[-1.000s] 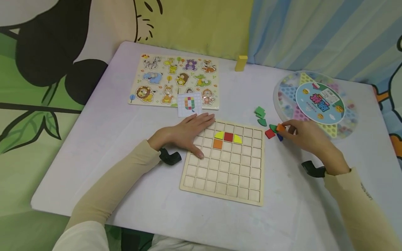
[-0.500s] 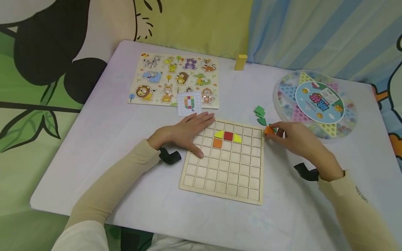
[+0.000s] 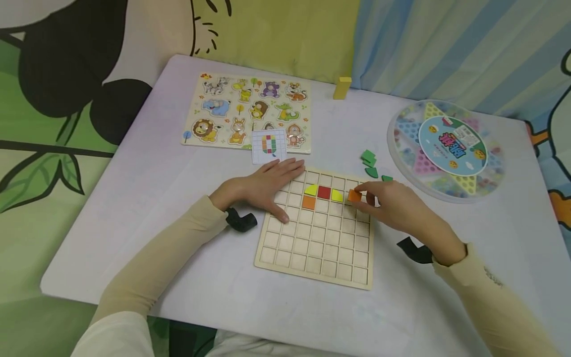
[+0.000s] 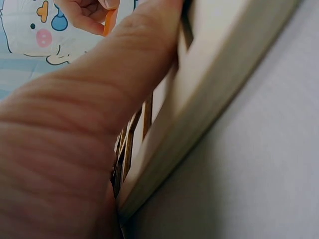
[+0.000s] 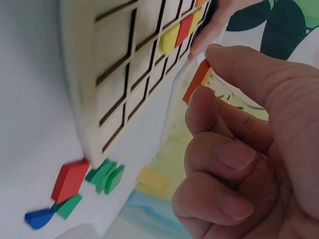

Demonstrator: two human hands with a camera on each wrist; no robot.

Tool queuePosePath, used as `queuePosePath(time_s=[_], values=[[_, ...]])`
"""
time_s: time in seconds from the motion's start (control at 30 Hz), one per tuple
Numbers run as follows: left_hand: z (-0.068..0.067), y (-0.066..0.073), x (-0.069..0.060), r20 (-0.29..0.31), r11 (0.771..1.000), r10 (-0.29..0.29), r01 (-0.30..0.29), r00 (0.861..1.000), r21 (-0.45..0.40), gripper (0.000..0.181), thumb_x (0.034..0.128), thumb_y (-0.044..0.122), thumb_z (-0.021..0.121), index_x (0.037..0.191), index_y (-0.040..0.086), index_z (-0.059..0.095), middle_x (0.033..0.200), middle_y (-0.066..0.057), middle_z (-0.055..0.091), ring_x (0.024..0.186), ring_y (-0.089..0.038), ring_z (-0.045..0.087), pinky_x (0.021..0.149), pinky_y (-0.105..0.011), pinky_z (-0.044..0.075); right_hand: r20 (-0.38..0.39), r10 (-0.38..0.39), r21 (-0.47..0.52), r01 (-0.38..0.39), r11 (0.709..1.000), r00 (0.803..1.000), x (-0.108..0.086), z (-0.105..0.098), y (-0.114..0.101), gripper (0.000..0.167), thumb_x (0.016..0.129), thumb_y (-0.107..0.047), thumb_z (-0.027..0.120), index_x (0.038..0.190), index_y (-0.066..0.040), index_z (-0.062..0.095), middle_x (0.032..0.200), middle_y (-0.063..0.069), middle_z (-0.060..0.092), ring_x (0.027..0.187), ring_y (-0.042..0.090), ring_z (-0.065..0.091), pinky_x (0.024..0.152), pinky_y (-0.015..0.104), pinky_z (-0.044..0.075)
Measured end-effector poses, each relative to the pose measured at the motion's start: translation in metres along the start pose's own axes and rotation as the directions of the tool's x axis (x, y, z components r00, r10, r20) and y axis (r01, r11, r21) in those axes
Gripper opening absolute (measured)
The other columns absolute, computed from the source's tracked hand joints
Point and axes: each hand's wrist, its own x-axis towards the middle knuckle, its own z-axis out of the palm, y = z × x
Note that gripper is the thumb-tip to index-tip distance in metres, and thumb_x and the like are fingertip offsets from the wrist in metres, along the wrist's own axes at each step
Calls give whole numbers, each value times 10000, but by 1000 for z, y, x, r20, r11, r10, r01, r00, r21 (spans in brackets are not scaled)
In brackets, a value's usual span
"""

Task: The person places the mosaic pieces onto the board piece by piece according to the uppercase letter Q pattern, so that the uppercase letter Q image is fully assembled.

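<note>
Pinches an orange tile [image 3: 354, 196] between thumb and finger of the right hand [image 3: 397, 206], above the gridded board [image 3: 314, 250], just right of the nearer of 2 yellow pieces [image 3: 337, 196]. Squarish, without clear long axis. Rests the left hand [image 3: 268, 191], fingers spread, across the board's left edge, farther from the tile.

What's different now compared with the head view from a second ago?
The right hand has moved left, from the loose pieces beside the board to over the board's right side, carrying the orange square it was already pinching. Nothing was let go. The left hand stays on the board's left side, and the four laid pieces are unchanged.
</note>
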Motion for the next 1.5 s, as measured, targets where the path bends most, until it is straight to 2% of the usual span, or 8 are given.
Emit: queuePosePath(time_s=[0.13,0.33,0.43,0.53,0.7,1.0,1.23,1.5], values=[[-1,-1,0,1,1000,-7,7,1000,4,1236,735,667,722,1582,120,6,1654,-10,-77,1514,-198,-110,1214,-453,-63,8,-35,-1,35,999,999,9,10,-15,288,889,-262,722,1116,-86,704,740,-18,597,581,113,447,497,240,373],[-1,-1,1,6,1000,-8,8,1000,12,1228,740,676,711,1582,129,6,1654,0,-76,1514,-190,-109,1215,-448,-59,1,-137,10,137,990,991,19,28,-37,293,878,-293,731,1065,-67,724,639,-67,532,578,80,458,523,230,387],[0,-1,2,7,1000,-3,3,1000,15,1223,743,678,707,1582,128,9,1654,-2,-75,1514,-191,-108,1215,-451,-56,3,-175,8,175,985,985,22,34,-46,295,876,-285,734,1065,-59,724,667,-61,597,589,67,497,540,225,430],[0,0,3,9,1000,6,-6,1000,19,1219,746,676,705,1582,118,16,1655,-15,-69,1515,-201,-104,1216,-462,-51,17,-185,-23,185,982,983,24,38,-54,281,878,-295,731,1042,-67,717,717,-35,654,593,69,521,552,229,459],[-3,3,3,16,1000,8,-9,1000,19,1220,751,669,705,1580,99,15,1655,-33,-66,1516,-215,-100,1215,-478,-45,34,-181,-73,183,980,983,26,43,-63,228,886,-303,715,978,-96,687,666,-63,583,564,76,491,510,237,416],[-4,4,3,18,1000,2,-2,1000,20,1212,757,665,702,1580,102,11,1654,-32,-72,1515,-214,-108,1215,-474,-47,5,-159,-122,159,980,987,27,48,-69,299,873,-291,732,1052,-54,699,666,-41,612,551,101,530,466,253,418],[-2,1,1,3,999,-4,4,1000,35,1219,749,678,700,1581,108,13,1655,-29,-68,1516,-215,-98,1216,-469,-46,-14,-199,-153,195,969,980,25,52,-72,265,878,-298,731,1011,-70,714,794,39,730,596,136,631,467,265,470],[0,0,1,8,1000,-5,5,1000,29,1221,749,681,697,1581,108,11,1655,-29,-69,1516,-216,-101,1216,-463,-49,-24,-211,-117,207,971,977,23,54,-71,229,883,-267,726,993,-68,713,712,10,692,558,106,593,456,243,452]])
